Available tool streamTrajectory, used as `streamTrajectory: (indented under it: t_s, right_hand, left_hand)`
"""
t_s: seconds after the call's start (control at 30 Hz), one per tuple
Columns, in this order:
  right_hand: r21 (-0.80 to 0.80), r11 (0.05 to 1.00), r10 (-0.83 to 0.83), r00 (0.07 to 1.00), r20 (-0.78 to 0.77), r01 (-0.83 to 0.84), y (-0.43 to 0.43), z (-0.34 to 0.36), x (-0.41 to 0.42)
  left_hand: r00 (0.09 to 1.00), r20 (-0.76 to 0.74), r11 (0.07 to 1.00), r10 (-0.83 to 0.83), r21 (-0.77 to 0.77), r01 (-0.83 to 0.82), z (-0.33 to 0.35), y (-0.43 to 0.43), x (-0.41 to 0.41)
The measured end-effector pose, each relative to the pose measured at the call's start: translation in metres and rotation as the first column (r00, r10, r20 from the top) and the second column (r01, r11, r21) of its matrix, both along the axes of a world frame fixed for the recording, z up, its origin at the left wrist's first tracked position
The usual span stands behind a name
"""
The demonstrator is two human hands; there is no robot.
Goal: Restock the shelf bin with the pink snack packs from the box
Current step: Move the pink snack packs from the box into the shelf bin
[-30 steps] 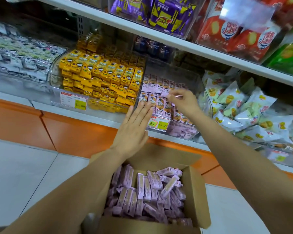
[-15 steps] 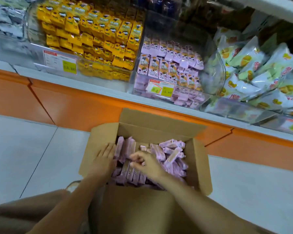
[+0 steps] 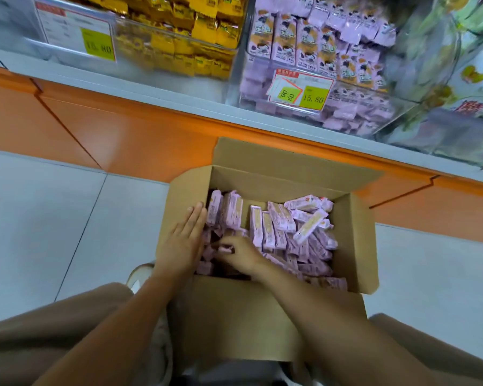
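My left hand [image 3: 184, 240] lies flat, fingers straight, against the pink snack packs [image 3: 273, 229] in the box [image 3: 357, 246]. My right hand [image 3: 241, 254] grip pinches one pack, fingertips half buried. The shelf bin [image 3: 236, 87] is cut off above.

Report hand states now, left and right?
Left hand: open, straight fingers against the pink wrapped snack packs in the brown cardboard box.
Right hand: pinches one small pink snack pack.

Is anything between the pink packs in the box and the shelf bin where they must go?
Nothing visible blocks the way. The box has its flaps open, the pink snack packs lie uncovered, and the shelf bin shows no lid. Only its clear front wall faces the box; packs must go over it.
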State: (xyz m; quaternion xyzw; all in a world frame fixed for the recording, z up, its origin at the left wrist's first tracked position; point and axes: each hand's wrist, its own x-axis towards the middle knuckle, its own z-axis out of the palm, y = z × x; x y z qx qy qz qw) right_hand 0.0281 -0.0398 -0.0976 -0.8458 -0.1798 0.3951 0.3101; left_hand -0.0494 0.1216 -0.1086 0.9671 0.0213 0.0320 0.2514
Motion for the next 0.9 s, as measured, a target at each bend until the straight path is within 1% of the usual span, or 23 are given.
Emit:
streamTrajectory:
  t_s: [0.07,0.17,0.23,0.27,0.3,0.33,0.37,0.43,0.47,0.53,0.57,0.63,0.7,0.73,0.8,0.83,0.9]
  right_hand:
    - [0.035,0.996,-0.078,0.997,-0.019,0.078,-0.008,0.008,0.008]
    - [0.094,0.984,-0.145,0.984,-0.103,0.154,-0.02,0.027,0.017]
    - [0.165,0.953,-0.224,0.959,-0.176,0.253,-0.028,0.042,0.023]
    - [0.205,0.93,-0.259,0.94,-0.22,0.305,-0.03,0.051,0.027]
    - [0.244,0.907,-0.282,0.925,-0.254,0.344,-0.032,0.061,0.03]
    - [0.277,0.88,-0.309,0.908,-0.283,0.386,-0.034,0.07,0.034]
    - [0.31,0.851,-0.332,0.892,-0.306,0.423,-0.036,0.079,0.037]
    - [0.361,0.801,-0.359,0.865,-0.35,0.478,-0.038,0.089,0.041]
    - [0.374,0.79,-0.359,0.861,-0.361,0.486,-0.037,0.094,0.041]
    - [0.383,0.784,-0.359,0.86,-0.362,0.488,-0.036,0.097,0.039]
    - [0.395,0.775,-0.363,0.859,-0.362,0.494,-0.034,0.099,0.038]
    - [0.417,0.746,-0.38,0.846,-0.375,0.52,-0.033,0.101,0.035]
    - [0.421,0.727,-0.392,0.831,-0.395,0.543,-0.031,0.104,0.029]
    - [0.42,0.73,-0.379,0.831,-0.406,0.538,-0.031,0.106,0.025]
    - [0.414,0.756,-0.315,0.836,-0.449,0.507,-0.03,0.105,0.015]
    - [0.404,0.77,-0.285,0.834,-0.473,0.493,-0.028,0.105,0.011]
    - [0.389,0.792,-0.247,0.83,-0.501,0.471,-0.021,0.101,0.002]
  left_hand:
    - [1.0,-0.021,1.0,-0.003,0.013,0.003,0.0,0.001,0.0]
    - [1.0,-0.015,0.998,0.0,0.055,0.001,0.009,-0.001,0.003]
    - [1.0,0.005,0.998,-0.024,0.053,0.024,0.022,-0.004,0.007]
    - [0.999,-0.002,0.999,-0.033,0.019,0.033,0.029,-0.007,0.009]
    - [0.999,-0.024,0.998,-0.032,-0.059,0.03,0.037,-0.012,0.01]
    - [0.997,-0.069,0.983,-0.016,-0.184,0.003,0.046,-0.018,0.011]
    - [0.988,-0.157,0.941,0.0,-0.334,-0.053,0.055,-0.023,0.012]
    - [0.954,-0.299,0.796,-0.013,-0.581,-0.171,0.068,-0.033,0.015]
    - [0.949,-0.315,0.719,-0.034,-0.667,-0.196,0.071,-0.035,0.016]
    - [0.945,-0.324,0.573,-0.045,-0.783,-0.241,0.073,-0.033,0.012]
    - [0.937,-0.347,0.514,-0.039,-0.811,-0.279,0.074,-0.029,0.009]
    - [0.906,-0.422,0.429,-0.004,-0.82,-0.38,0.074,-0.019,0.001]
    - [0.894,-0.435,0.332,0.109,-0.831,-0.445,0.075,-0.011,-0.005]
    - [0.885,-0.427,0.25,0.187,-0.85,-0.464,0.078,-0.009,-0.008]
    - [0.847,-0.432,0.053,0.309,-0.882,-0.469,0.086,-0.007,-0.01]
    - [0.828,-0.441,-0.031,0.348,-0.888,-0.459,0.089,-0.007,-0.01]
    - [0.799,-0.475,-0.183,0.37,-0.88,-0.438,0.095,-0.01,-0.011]
